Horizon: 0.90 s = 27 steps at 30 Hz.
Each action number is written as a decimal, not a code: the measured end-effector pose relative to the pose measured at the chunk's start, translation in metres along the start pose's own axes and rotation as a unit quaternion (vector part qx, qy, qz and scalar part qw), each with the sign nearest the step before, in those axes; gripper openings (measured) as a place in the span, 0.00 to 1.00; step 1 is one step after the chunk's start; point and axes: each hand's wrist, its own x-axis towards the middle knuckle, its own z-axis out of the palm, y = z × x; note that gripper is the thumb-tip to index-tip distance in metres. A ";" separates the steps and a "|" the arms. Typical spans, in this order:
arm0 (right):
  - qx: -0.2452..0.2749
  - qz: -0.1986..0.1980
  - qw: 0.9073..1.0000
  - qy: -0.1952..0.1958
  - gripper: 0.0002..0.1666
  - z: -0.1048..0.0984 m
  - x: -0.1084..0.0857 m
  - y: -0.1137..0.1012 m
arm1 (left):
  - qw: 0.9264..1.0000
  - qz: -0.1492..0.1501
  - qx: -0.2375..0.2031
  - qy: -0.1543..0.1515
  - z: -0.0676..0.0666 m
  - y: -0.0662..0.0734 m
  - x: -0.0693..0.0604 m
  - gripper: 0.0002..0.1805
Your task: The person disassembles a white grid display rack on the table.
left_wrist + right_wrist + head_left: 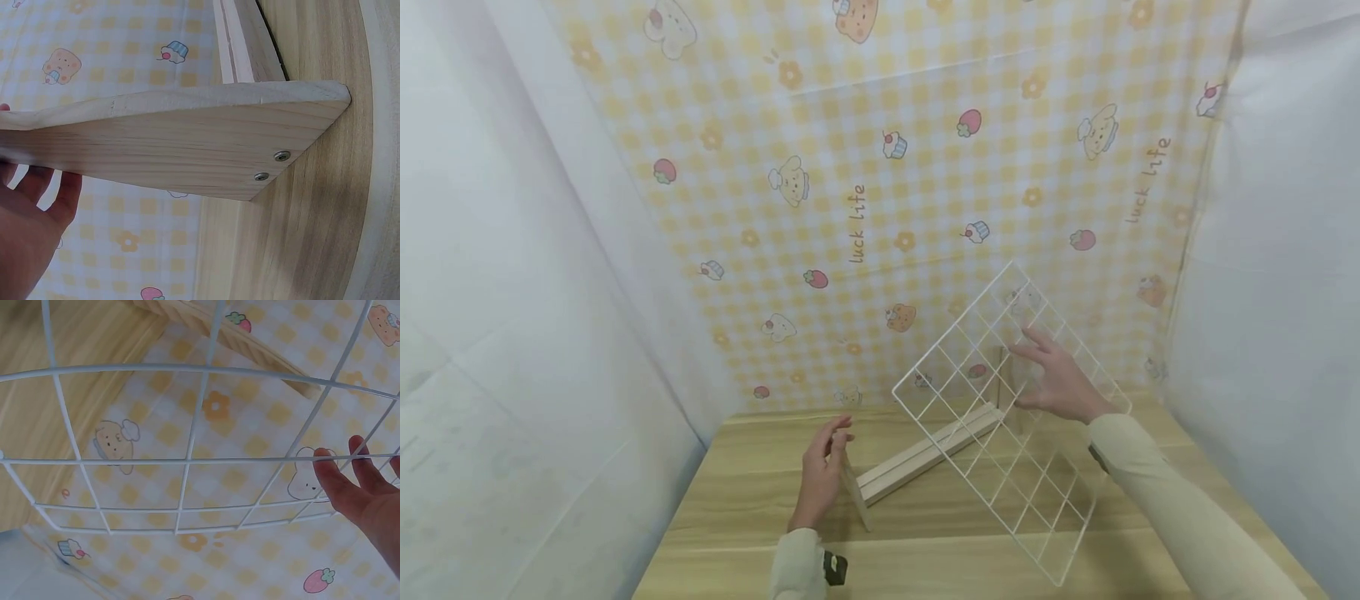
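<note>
My left hand grips the upper part of a wooden end panel of a low rack; its fingers curl about the board's edge in the left wrist view. Two bolt heads show low on that panel. Pale wooden rails run from it to another end board, seen in the right wrist view. Above the table, my right hand holds a white wire grid panel, tilted with one corner up. Its fingertips are at the wires; their exact hold is partly hidden.
The rack stands on a wood-grain table. Behind it hangs a yellow checked cloth with cartoon prints. White sheets close off the left and right sides. The grid's lower corner hangs over the front right of the table.
</note>
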 end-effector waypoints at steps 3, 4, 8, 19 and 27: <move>-0.005 0.004 1.000 -0.018 0.51 0.000 -0.005 0.004 | 1.000 -0.002 -0.001 -0.001 0.000 0.000 0.001 0.18; -0.008 0.004 1.000 -0.023 0.51 0.000 -0.006 0.005 | 1.000 -0.001 -0.002 -0.001 0.000 0.000 0.001 0.18; -0.018 0.002 0.999 -0.041 0.51 0.002 -0.012 0.010 | 1.000 0.000 0.003 -0.001 0.000 0.000 0.001 0.19; -0.042 -0.004 0.996 -0.082 0.53 0.005 -0.027 0.017 | 1.000 -0.005 0.010 -0.008 -0.001 0.003 0.000 0.18; -0.047 -0.006 0.994 -0.102 0.54 0.005 -0.038 0.022 | 1.000 0.005 0.018 -0.001 -0.001 0.004 0.000 0.19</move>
